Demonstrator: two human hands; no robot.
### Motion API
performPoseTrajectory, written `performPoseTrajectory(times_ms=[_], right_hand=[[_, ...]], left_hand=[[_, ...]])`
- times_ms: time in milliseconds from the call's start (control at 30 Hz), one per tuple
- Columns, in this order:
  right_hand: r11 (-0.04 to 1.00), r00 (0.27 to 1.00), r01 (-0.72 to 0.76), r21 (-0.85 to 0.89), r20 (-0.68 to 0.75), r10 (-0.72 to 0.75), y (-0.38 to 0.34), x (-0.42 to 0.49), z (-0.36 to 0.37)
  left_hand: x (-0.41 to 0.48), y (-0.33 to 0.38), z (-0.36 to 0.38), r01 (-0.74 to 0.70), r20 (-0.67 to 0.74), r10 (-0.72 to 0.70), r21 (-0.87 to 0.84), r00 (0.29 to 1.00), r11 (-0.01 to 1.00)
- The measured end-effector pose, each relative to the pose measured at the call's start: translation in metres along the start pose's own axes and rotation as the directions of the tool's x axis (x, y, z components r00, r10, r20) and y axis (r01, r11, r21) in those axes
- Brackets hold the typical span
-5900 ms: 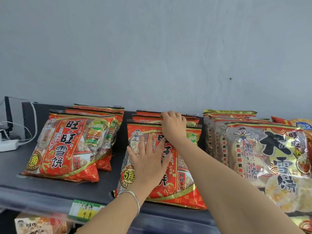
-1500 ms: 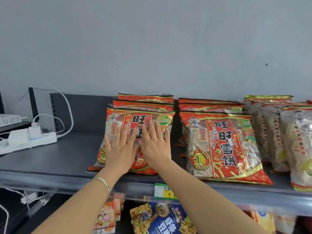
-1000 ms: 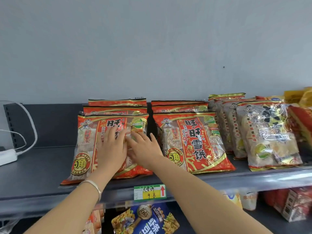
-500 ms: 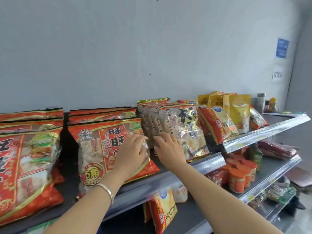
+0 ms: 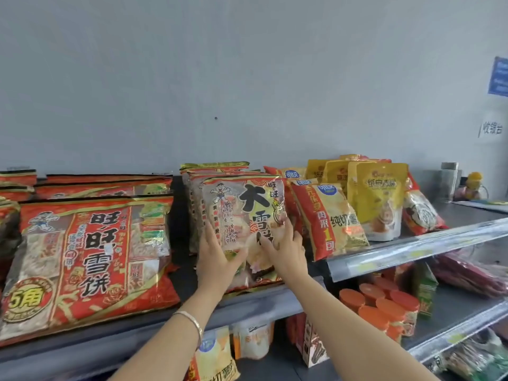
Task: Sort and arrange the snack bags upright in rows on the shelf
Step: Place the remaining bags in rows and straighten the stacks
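Since moving right, hands (image 5: 217, 261) (image 5: 287, 253) press pale bag (image 5: 247, 202)

Likely a small shop, stocked shelves (image 5: 412, 244), snack bags (image 5: 90, 259), price strips (image 5: 365, 266)

Both hands are off the red rows now. Left hand (image 5: 217, 259) left the front red bag (image 5: 90, 259) and lies on the lower left of the front pale bag (image 5: 244, 213). Right hand (image 5: 286, 251), half a second ago just at that bag's edge, is flat on its lower right face, fingers spread. View swung right: power strip out of frame, red bags pushed to the left edge.
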State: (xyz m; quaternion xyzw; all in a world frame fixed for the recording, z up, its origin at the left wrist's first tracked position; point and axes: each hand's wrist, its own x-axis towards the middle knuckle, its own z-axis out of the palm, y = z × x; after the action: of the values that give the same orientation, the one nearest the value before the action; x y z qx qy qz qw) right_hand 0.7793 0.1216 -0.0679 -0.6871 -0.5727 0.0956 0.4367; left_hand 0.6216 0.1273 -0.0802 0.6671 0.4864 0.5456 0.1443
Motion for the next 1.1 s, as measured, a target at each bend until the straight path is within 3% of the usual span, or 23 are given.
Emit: performPoseTrajectory(times_ms=[67,133,367,633,733,867,1100], right_hand=[[0.995,0.998,-0.041,0.086,0.055,0.037,0.008,0.003,0.005],[0.991,0.995,-0.059,0.118,0.082,0.049,0.012,0.002,0.01],[0.987,0.988,0.141,0.082,0.05,-0.146,0.019,-0.004,0.018],[0.968,0.986,0.123,0.219,0.087,-0.145,0.025,0.004,0.012],[0.978,0.983,0.178,0.105,-0.051,-0.174,0.013,0.014,0.005],[0.94,0.923,0.342,-0.006,-0.187,-0.337,-0.022,0.036,-0.007],[0.826,0.815,0.537,-0.17,-0.147,-0.56,-0.088,0.101,-0.022]], left_hand=[[0.001,-0.01,0.004,0.15,-0.03,-0.15,-0.001,0.988,0.989],[0.003,-0.015,0.005,0.237,-0.021,-0.242,-0.141,0.97,0.961],[-0.002,-0.016,0.003,0.202,-0.081,-0.229,-0.253,0.97,0.946],[-0.004,-0.012,0.002,0.203,-0.088,-0.231,-0.248,0.969,0.947],[0.002,-0.008,-0.006,0.147,-0.168,-0.17,-0.14,0.971,0.979],[0.036,0.001,-0.025,0.038,-0.238,-0.06,-0.098,0.969,0.994],[0.122,0.025,-0.061,-0.034,-0.235,0.018,-0.067,0.972,0.997]])
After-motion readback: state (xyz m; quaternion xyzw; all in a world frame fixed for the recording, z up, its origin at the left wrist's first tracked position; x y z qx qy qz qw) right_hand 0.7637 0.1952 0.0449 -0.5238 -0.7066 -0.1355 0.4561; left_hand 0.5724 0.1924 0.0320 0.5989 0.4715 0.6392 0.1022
